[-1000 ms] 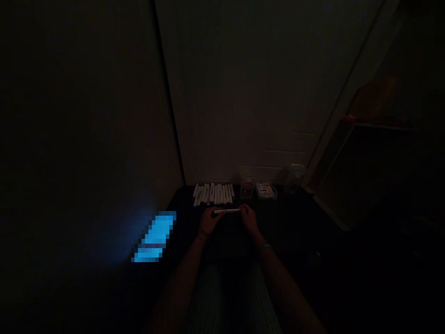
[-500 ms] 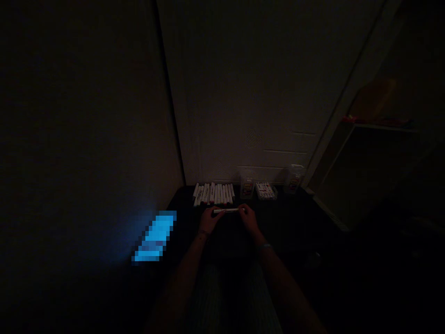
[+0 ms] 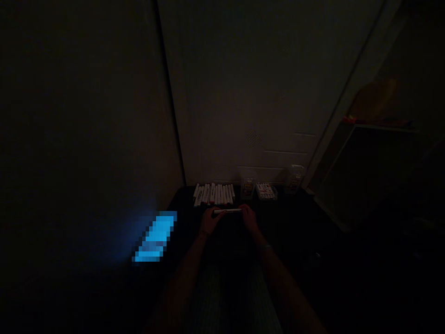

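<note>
A white marker [image 3: 229, 211] lies level between my two hands, above the dark table. My left hand [image 3: 208, 220] is closed on its left end. My right hand [image 3: 249, 217] grips the right end, with the fingertips covering that tip. Just beyond my hands, a row of white markers [image 3: 213, 194] with dark and coloured ends lies side by side on the table. The light is very dim, so finger detail is hard to make out.
Behind my right hand stand a clear plastic case [image 3: 247, 188], an open case packed with markers [image 3: 266, 190] and another clear case [image 3: 294, 178] near the wall. A glowing blue screen [image 3: 156, 236], pixelated, is at the left. The dark table [image 3: 292, 222] meets walls at the back and left.
My right hand has shifted slightly and its fingers now cover more of the marker's right end. The picture is a little darker. Other things stay put.
</note>
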A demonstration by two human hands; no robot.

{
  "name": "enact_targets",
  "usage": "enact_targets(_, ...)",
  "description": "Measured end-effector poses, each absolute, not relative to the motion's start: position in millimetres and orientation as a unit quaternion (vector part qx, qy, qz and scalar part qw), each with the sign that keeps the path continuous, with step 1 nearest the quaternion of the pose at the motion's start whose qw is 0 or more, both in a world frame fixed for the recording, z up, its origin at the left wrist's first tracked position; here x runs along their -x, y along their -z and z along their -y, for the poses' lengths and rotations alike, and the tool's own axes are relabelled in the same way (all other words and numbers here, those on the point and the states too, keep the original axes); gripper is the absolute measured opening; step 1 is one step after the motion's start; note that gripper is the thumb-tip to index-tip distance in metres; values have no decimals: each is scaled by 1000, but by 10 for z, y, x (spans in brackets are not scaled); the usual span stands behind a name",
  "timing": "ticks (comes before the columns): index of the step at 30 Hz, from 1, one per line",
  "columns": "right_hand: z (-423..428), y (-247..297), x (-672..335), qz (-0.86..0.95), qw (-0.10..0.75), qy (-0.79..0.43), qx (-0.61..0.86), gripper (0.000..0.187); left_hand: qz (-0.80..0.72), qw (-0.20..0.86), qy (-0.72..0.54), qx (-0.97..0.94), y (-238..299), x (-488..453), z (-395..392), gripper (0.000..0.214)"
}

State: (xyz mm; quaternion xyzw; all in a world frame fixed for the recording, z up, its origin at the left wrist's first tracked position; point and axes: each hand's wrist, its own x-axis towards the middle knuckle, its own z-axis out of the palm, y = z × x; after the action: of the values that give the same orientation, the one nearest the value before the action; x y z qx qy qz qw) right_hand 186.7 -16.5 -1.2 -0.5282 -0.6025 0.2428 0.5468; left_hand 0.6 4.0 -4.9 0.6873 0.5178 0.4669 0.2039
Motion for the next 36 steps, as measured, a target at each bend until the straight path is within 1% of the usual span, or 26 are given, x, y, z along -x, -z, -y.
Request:
enact_targets(6,165,1,-1839,600,535,-244,543,24,-520,202,-461,-690,75,-4,-60,35)
enact_targets(22,159,16,-1855,611,534,-229,538,28,-529,205,-450,-689,43,-11,-41,35)
enact_targets(29,176,-7,-1831,599,533,-239,548,24,-534,207,-456,-681,16,-21,-12,34)
enact_targets(36,179,-3,-1835,606,535,-232,541,26,-528,207,-444,-694,9,-5,-12,36)
